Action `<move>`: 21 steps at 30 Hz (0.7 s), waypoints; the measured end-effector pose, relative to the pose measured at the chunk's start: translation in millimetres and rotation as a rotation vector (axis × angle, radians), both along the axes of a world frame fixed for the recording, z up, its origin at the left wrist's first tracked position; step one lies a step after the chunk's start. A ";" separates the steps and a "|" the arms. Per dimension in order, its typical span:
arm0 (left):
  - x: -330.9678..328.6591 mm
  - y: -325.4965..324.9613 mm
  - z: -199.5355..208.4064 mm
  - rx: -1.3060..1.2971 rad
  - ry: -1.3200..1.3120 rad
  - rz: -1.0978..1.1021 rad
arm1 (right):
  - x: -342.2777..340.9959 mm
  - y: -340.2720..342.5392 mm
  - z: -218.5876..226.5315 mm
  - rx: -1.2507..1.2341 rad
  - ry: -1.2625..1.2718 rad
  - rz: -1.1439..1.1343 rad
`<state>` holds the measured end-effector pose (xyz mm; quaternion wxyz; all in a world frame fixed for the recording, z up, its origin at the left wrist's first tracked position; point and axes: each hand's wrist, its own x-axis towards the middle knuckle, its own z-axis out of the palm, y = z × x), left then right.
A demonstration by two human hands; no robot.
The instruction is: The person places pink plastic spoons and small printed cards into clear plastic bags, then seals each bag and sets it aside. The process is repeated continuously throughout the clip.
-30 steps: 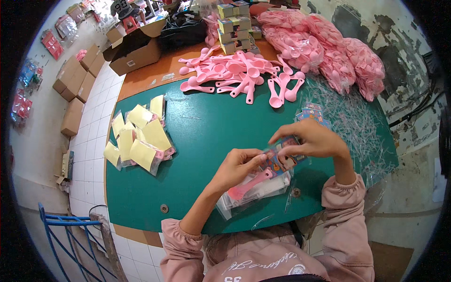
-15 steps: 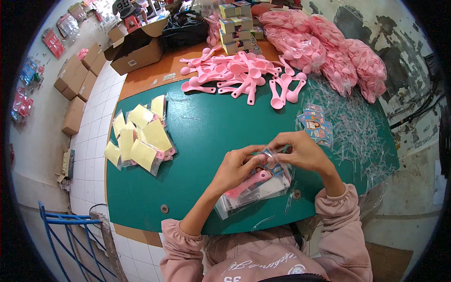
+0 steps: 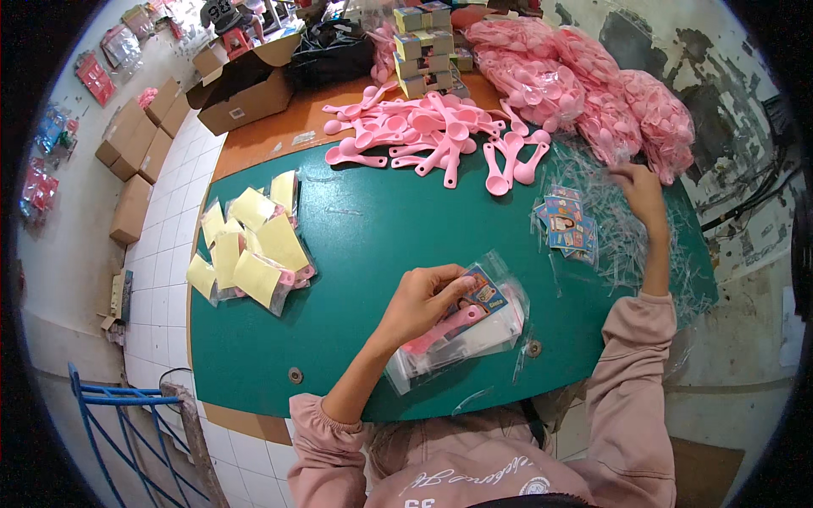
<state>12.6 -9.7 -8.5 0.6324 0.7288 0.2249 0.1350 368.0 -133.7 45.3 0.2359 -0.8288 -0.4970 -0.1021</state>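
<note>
My left hand [image 3: 423, 303] pinches a clear plastic bag [image 3: 506, 278] between thumb and fingers. Inside the bag lie a colourful printed card [image 3: 487, 292] and a pink spoon [image 3: 449, 326]. Beneath it, more flat clear bags [image 3: 423, 364] rest on the green table near its front edge. My right hand [image 3: 641, 199] is off to the right, above a heap of thin clear plastic strips [image 3: 652, 254]. Its fingers are drawn together; whether a strip is between them is too small to tell. Beside that heap is a small pile of printed cards [image 3: 566, 222] in clear plastic.
Filled bags with cream backs [image 3: 262, 250] lie at the table's left. Loose pink measuring spoons [image 3: 423, 127] are heaped at the back, before stacked card bundles [image 3: 423, 51]. Large bags of pink spoons [image 3: 584, 85] fill the back right. An open cardboard box [image 3: 246, 89] stands back left.
My right hand has left the plastic bag and moved right and away to the strip heap. The left hand stays on the bag, whose top and card now show more fully.
</note>
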 end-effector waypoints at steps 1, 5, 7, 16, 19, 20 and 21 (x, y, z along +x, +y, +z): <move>0.7 0.3 0.1 0.002 0.002 0.005 | -0.7 3.0 -2.1 0.002 0.002 0.005; -2.1 -2.2 -1.4 -0.016 0.025 0.062 | -55.4 9.1 -10.0 0.198 -0.261 0.236; -6.5 -0.1 -7.7 -0.007 0.000 0.080 | -128.3 22.6 8.1 -0.224 0.595 0.521; -7.9 -0.7 16.2 0.045 0.145 -0.029 | -180.0 36.5 -14.8 -0.353 0.754 0.777; -27.5 10.8 14.5 0.129 0.106 -0.096 | -170.7 37.9 -16.1 -0.224 0.899 0.683; -34.3 19.8 12.9 0.141 0.118 -0.185 | -166.8 36.5 -19.0 -0.228 0.898 0.681; -38.9 26.4 10.4 0.152 0.130 -0.276 | -162.5 35.0 -22.6 -0.193 1.004 0.617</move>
